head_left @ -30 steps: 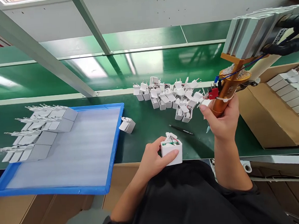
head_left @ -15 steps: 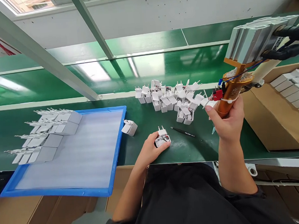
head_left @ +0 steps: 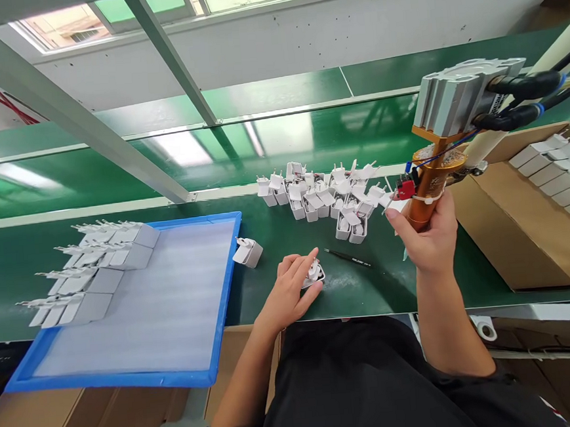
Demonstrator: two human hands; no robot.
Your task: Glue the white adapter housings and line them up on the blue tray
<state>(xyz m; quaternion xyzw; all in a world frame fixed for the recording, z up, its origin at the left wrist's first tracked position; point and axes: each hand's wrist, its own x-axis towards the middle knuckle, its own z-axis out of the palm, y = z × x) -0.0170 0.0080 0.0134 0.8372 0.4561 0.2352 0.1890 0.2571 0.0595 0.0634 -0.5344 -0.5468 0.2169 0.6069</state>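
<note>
My left hand [head_left: 287, 291] rests on the green bench and holds a white plug adapter [head_left: 313, 274] between thumb and fingers, its pins pointing up and away. My right hand [head_left: 429, 236] is wrapped round the gold barrel of a hanging power tool [head_left: 428, 189], which has a red switch, blue wires and a silver block on top with black hoses. A heap of several white adapters [head_left: 330, 195] lies between the two hands, further back. Black tweezers [head_left: 350, 257] lie on the bench just right of my left hand.
A blue tray [head_left: 224, 290] lined with white foam sits at the left, with rows of finished adapters [head_left: 89, 271] along its far-left side. One loose adapter [head_left: 247, 251] lies by the tray's right edge. A cardboard box [head_left: 508, 235] holding rows of adapters stands at the right.
My left hand has set the adapter down onto the bench and turned it on its side, the fingers now looser over it. My right hand and the tool stayed roughly where they were.
</note>
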